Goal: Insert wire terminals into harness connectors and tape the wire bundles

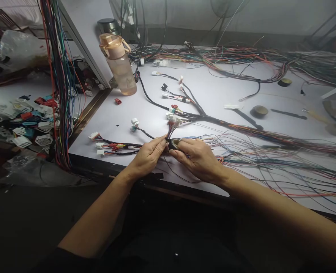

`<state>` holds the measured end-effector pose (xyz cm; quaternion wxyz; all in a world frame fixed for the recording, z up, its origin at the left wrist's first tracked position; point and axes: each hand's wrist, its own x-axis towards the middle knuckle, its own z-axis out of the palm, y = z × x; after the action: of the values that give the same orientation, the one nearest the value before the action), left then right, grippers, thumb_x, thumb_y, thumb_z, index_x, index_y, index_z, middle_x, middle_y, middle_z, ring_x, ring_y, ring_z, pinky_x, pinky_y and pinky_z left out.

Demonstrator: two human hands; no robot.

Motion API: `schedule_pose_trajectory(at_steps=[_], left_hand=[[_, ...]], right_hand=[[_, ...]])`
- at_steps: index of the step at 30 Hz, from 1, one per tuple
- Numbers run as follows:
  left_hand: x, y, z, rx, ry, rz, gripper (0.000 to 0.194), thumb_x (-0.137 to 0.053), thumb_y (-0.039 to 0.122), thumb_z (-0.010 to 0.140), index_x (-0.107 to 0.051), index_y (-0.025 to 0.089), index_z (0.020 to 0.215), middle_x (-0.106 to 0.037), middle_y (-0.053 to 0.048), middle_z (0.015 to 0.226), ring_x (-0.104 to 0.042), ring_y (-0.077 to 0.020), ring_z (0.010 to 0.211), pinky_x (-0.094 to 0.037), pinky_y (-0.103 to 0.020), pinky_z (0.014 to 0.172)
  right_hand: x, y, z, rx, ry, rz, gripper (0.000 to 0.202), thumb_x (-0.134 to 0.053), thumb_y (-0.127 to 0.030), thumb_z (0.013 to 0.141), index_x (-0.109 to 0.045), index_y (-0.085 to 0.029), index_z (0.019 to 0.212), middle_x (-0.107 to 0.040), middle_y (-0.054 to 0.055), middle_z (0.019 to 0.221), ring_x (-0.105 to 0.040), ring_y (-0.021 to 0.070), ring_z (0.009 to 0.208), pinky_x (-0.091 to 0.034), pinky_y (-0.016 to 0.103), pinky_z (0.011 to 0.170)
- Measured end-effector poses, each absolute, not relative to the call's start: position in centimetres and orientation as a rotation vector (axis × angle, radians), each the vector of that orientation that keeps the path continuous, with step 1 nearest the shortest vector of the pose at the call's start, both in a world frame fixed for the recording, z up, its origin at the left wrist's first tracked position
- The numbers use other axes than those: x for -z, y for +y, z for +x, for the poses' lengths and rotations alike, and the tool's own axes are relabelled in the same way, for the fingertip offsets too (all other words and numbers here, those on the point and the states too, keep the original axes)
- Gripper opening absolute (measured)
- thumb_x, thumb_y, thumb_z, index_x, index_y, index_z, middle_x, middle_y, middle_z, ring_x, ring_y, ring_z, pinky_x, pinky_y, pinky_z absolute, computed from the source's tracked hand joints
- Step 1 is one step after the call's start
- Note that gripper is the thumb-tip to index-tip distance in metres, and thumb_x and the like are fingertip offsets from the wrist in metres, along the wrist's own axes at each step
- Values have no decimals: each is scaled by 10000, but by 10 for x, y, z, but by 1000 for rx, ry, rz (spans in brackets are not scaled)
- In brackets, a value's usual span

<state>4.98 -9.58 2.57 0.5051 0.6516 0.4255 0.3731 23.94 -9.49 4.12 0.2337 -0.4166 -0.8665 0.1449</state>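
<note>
My left hand (148, 156) is closed around a wire bundle (170, 132) whose white connectors (174, 120) point away from me. Fingers of my right hand (199, 156) pinch a roll of black tape (174, 144) right beside that bundle. The tape's free end is hidden between the hands. To the left of my left hand lie taped branches with white connectors (93, 135) and a branch ending in another connector (134, 123). Just beyond, a second wire harness (213, 120) with a black-wrapped trunk spreads its branches across the white table.
A water bottle (119, 64) stands at the back left, near a small red connector (118, 101). Loose connectors (25, 121) pile up on the left. Tape rolls (259, 111) and a dark strip-like tool (289, 113) lie right. Long loose wires (284, 167) cover the right side.
</note>
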Motion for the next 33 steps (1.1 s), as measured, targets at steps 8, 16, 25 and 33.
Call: schedule_pose_trajectory(at_steps=[8,16,25,33], left_hand=[[-31,-98,52,-910,1006,1585,414,-447,385,958,-593,176,1285,-637,-76,1223,-569,-219,1127,-397,-328,1033],[-25,-96,52,-933,1057,1611,373,-431,404,958,-675,148,1075,-671,-75,1024,-596,-205,980,-433,-314,949],[-24,-97,54,-934,1144,1631,341,-424,387,961,-659,144,922,-582,-24,767,-514,-143,724,-419,-260,697],[-22,-97,56,-951,1146,1618,348,-444,410,945,-671,151,994,-584,-16,762,-515,-142,717,-419,-251,678]], right_hand=[[-40,-93,240,-545,-2327,-1101,404,-420,-417,979,-478,-184,655,-480,-6,665,-408,110,614,-294,254,619],[-41,-93,240,-601,-2318,-1104,421,-403,-437,977,-481,-184,650,-483,-1,664,-403,107,596,-302,250,605],[-40,-90,246,-801,-2255,-1095,376,-427,-441,965,-522,-185,707,-486,-9,672,-419,110,613,-320,250,607],[-45,-87,256,-1173,-2101,-1095,345,-484,-464,934,-584,-171,782,-553,14,738,-501,131,688,-388,252,625]])
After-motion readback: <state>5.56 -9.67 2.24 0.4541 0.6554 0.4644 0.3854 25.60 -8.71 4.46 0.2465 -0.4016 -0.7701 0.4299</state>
